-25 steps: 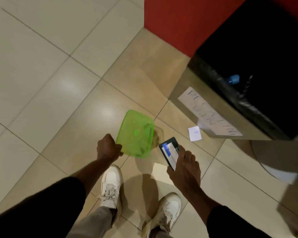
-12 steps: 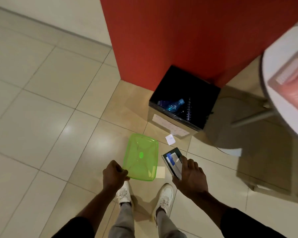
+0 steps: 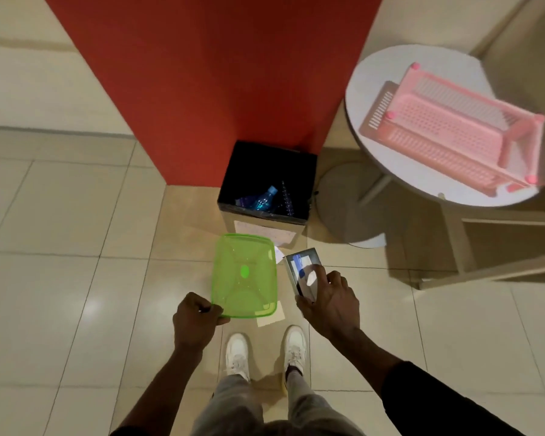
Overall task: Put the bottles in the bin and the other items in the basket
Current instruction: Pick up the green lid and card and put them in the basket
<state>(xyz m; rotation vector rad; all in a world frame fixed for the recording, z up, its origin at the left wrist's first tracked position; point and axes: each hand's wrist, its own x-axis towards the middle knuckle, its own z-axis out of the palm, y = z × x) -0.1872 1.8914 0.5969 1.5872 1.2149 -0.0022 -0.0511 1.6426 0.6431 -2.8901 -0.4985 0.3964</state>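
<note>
bin [image 3: 266, 226] ahead, basket [image 3: 453, 133] on table [image 3: 364, 99]

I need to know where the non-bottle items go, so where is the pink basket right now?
The pink basket lies on the round white table at the head view's upper right, right of the black bin.

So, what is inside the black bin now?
Inside the black bin lie a blue-capped bottle and a clear bottle. The dark liner hides whatever else lies deeper.
</note>
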